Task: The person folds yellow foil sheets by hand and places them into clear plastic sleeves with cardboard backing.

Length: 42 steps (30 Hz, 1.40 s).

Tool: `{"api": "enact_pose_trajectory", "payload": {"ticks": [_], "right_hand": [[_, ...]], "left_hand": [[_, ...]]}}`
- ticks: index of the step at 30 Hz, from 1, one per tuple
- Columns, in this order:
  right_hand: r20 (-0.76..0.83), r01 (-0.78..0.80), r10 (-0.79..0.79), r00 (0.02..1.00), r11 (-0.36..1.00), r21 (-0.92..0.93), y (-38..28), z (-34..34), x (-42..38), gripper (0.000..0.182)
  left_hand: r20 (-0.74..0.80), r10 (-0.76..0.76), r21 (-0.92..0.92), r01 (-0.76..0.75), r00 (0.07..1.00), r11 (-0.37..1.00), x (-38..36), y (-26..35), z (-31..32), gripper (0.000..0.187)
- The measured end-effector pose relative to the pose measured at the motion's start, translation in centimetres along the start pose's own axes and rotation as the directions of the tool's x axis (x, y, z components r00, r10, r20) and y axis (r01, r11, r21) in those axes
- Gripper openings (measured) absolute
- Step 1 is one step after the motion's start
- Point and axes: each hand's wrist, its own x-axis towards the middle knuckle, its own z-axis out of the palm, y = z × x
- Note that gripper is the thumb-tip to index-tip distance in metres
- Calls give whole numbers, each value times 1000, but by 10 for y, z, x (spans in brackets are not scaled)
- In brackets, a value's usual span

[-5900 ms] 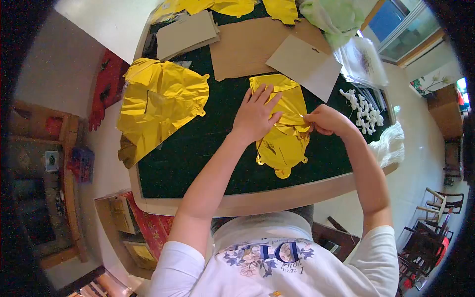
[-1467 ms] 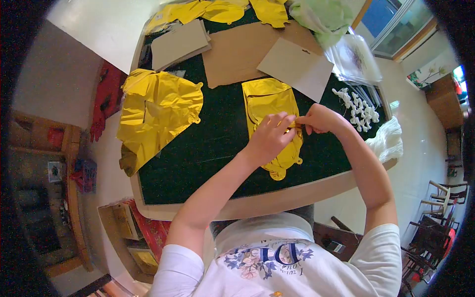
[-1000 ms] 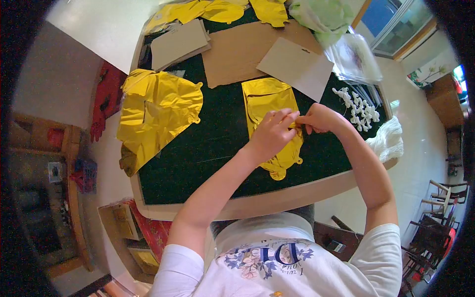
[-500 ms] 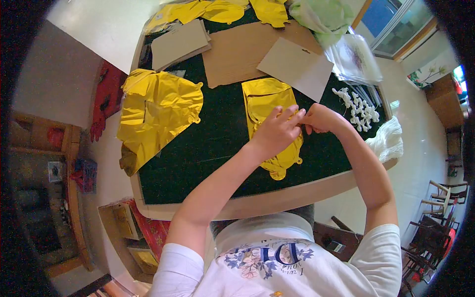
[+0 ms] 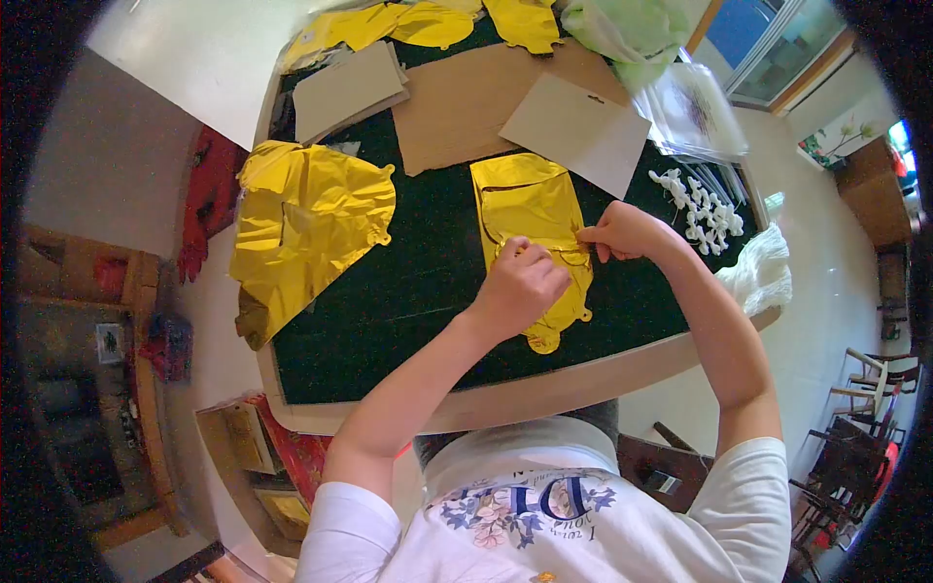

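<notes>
Gold foil balloon lies flat on the dark counter, just below the tan card. Left hand presses its lower half; right hand pinches its right edge. Judgement: hold it flat, crease slowly, avoid tearing.

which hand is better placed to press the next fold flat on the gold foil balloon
Left, probably. The left hand lies on top of the gold foil balloon, while the right hand pinches its right edge.

Foil balloon middle under left hand
</notes>
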Motion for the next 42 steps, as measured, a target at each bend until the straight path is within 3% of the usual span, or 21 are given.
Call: {"api": "enact_pose_trajectory", "payload": {"ticks": [4, 7, 10, 15, 18, 21, 22, 24, 25, 28, 29, 32, 37, 40, 42], "right_hand": [[4, 20, -20, 1000, 1000, -3, 1, -1, 0, 50], [8, 70, -70, 998, 997, -30, 5, 1, 4, 52], [-4, 64, -65, 998, 994, -91, 8, 1, 6, 53], [4, 49, -49, 999, 994, -95, 6, 1, 6, 52], [25, 155, -153, 988, 980, -123, 3, -2, -1, 46], [11, -15, 16, 1000, 999, -47, 3, -2, 5, 36], [-153, 93, -91, 984, 996, 6, 6, 1, 11, 34], [-470, 325, -261, 843, 944, 58, 6, 5, 16, 31], [-592, 337, -330, 736, 936, -102, -2, 6, 12, 23], [-687, 462, -614, 390, 775, -430, -13, 13, 26, 13], [-609, 459, -699, 375, 711, -533, -9, 14, 35, 14], [-401, 508, -787, 469, 611, -607, -29, 11, 30, 19], [-290, 571, -870, 398, 482, -665, -60, 23, 56, 37], [-202, 573, -936, 288, 337, -747, -76, 25, 74, 39], [-233, 584, -893, 385, 431, -688, -88, 24, 67, 37]], "left_hand": [[-47, -143, -64, 140, 989, 988, 12, -5, 2, 19], [-138, -93, 35, 99, 986, 995, 20, -14, 15, 31], [-48, -55, 96, 59, 997, 994, 18, -17, 24, 35], [-48, -88, 94, 92, 995, 991, 9, -16, 35, 32], [-55, -86, 98, 91, 995, 991, 8, -16, 36, 32], [-51, -85, 109, 90, 995, 990, 8, -16, 35, 32], [-48, -88, 112, 93, 995, 989, 7, -16, 34, 32], [-53, -88, 100, 93, 995, 991, 7, -16, 34, 33], [-54, -87, 92, 91, 995, 992, 6, -16, 34, 33], [-29, -105, 81, 107, 994, 991, 6, -15, 34, 34], [-44, -99, 85, 102, 994, 991, 7, -15, 34, 34], [-70, -87, 97, 94, 994, 991, 8, -16, 36, 33], [51, -137, 94, 132, 989, 987, 7, -14, 33, 33], [82, -144, 90, 137, 986, 986, 7, -14, 34, 34], [74, -140, 82, 134, 987, 988, 8, -14, 34, 34]]}}
